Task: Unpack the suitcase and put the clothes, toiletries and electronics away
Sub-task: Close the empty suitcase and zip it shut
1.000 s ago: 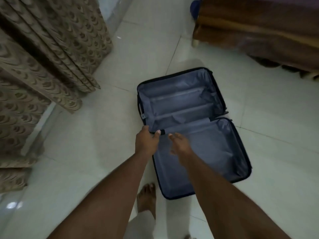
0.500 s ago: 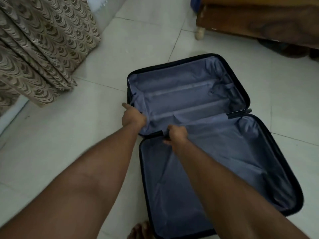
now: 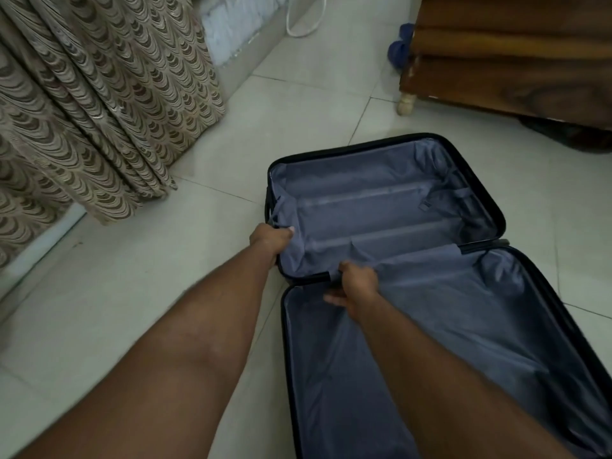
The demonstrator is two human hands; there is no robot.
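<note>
While the suitcase lies open flat on the tiled floor, the left hand grips its far half's left rim and grey lining. The right hand curls round the lining at the hinge between the halves.

A room in a home, by the look of it a bedroom. The floor is laid with large pale glossy tiles, and a heavy curtain with a brown-and-cream scallop pattern hangs down to it on the left. At the upper right stands dark wooden furniture on a short turned leg — bed or cabinet, it cannot be told. An open suitcase lies flat on the tiles — a household thing, not a workplace one.
</note>
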